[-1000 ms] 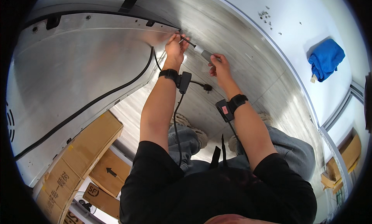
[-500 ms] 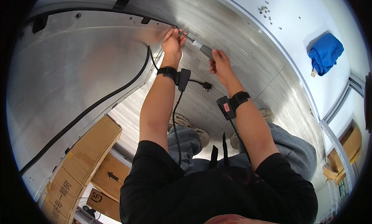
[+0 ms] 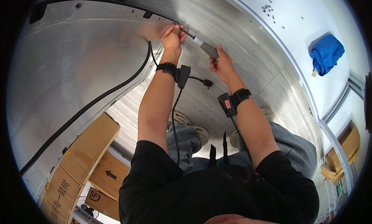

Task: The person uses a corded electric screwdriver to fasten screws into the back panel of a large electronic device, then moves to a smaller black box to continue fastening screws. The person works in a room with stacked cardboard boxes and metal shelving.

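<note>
A screwdriver with a grey handle (image 3: 209,50) and a dark shaft slants from my right hand up to the rim of a large silvery metal panel (image 3: 85,57). My right hand (image 3: 223,65) is closed around the end of the handle. My left hand (image 3: 171,40) is at the panel's far corner, its fingers closed about the shaft close to the tip. The tip itself and any screw under it are hidden by those fingers. Both wrists wear black straps with small black boxes and cables.
A thick black cable (image 3: 97,98) runs across the panel. A black plug (image 3: 207,83) lies on the grey floor. Cardboard boxes (image 3: 83,150) stand at lower left. On the white surface at right are a blue cloth (image 3: 327,53) and several small screws (image 3: 267,9).
The screwdriver handle has shifted slightly right and down, and my right hand's grip on it has changed a little. My left hand stays at the panel's corner.
</note>
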Demonstrator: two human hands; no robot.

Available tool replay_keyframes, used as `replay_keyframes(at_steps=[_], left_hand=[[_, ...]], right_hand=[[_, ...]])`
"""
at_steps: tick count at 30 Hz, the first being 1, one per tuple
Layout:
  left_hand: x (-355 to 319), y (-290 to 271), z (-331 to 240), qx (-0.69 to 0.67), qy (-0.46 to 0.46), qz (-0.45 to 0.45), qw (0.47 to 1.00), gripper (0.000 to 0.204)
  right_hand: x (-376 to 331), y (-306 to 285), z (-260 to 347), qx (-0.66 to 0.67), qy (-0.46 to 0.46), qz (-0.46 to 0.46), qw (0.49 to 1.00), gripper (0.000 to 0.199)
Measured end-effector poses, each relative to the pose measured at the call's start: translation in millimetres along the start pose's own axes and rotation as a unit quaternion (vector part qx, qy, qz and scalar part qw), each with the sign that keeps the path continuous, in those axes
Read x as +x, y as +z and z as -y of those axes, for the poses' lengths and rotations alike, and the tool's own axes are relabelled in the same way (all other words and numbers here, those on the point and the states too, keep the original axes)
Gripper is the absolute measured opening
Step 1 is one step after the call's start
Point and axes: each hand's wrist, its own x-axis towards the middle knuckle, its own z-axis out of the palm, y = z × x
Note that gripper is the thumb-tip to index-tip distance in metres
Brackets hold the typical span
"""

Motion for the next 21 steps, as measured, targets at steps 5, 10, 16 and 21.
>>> replay_keyframes(at_steps=[5,10,16,21], left_hand=[[4,-1,-2,0.001,-0.006,-0.009,1.000,0.020],[4,2,-2,0.000,-0.011,-0.036,0.999,0.029],[11,1,-1,0.015,-0.020,-0.043,0.999,0.020],[10,1,-2,0.008,-0.023,-0.041,0.999,0.019]], right_hand=[[4,2,2,-0.099,-0.082,-0.030,0.991,0.030],[12,-2,5,-0.221,-0.191,-0.032,0.956,0.041],[7,12,21,-0.180,-0.077,-0.024,0.980,0.038],[21,9,25,-0.297,-0.063,-0.027,0.952,0.040]])
